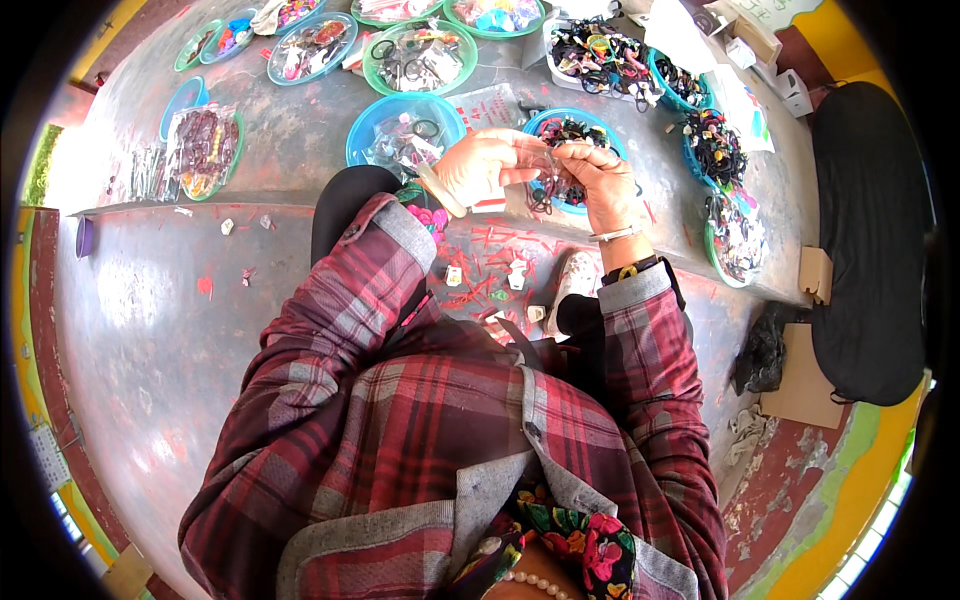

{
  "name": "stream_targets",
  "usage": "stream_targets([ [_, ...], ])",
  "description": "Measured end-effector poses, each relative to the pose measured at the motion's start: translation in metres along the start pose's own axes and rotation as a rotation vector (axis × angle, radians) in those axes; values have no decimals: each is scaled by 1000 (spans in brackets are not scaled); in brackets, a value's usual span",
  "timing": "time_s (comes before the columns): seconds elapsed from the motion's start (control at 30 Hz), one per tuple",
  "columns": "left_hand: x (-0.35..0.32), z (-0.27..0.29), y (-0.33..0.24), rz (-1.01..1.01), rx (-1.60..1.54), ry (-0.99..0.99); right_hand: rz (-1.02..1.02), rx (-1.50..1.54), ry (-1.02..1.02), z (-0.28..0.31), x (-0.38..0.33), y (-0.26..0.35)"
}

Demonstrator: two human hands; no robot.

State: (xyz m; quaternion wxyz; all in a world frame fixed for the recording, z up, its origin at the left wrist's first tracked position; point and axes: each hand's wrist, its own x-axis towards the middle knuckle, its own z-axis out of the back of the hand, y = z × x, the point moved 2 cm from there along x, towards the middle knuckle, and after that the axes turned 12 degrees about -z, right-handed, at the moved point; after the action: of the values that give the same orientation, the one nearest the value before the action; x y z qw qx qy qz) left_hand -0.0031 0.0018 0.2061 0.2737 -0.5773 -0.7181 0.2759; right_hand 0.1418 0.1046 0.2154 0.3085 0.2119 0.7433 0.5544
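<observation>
Both hands are raised in front of me over the raised ledge. My left hand (474,170) grips one side of a small clear plastic bag (534,158), its fingers pointing right. My right hand (603,184) pinches the other side between thumb and fingers. Dark reddish loops show in or just behind the bag; I cannot tell which. Just beyond the hands stands a blue basin (613,138) of dark hair ties, partly hidden by them. Left of it, a larger blue basin (357,128) holds clear packets and a black loop.
Green basins (470,62) and blue basins with small packets line the ledge. A tub of hair ties (605,62) stands at the far right. Red strips and card pieces (516,274) litter the floor by my shoe (574,284). A long black case (868,240) lies at right.
</observation>
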Motion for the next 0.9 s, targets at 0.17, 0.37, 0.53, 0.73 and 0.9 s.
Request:
stream_targets([
  [0.17, 2, -1, 3, 33, 78, -128, 24, -51, 9, 3, 3, -5],
  [0.37, 2, 9, 12, 27, 228, -150, 39, -78, 27, -3, 2, -4],
  [0.53, 2, 6, 7, -27, 253, -168, -10, 57, -5, -4, -1, 2],
  [0.73, 3, 0, 9, -135, 356, -180, -222, 47, 12, -3, 4, -8],
  [0.9, 3, -1, 14, -181, 471, -132, -104, 152, -14, -13, 2, -16],
])
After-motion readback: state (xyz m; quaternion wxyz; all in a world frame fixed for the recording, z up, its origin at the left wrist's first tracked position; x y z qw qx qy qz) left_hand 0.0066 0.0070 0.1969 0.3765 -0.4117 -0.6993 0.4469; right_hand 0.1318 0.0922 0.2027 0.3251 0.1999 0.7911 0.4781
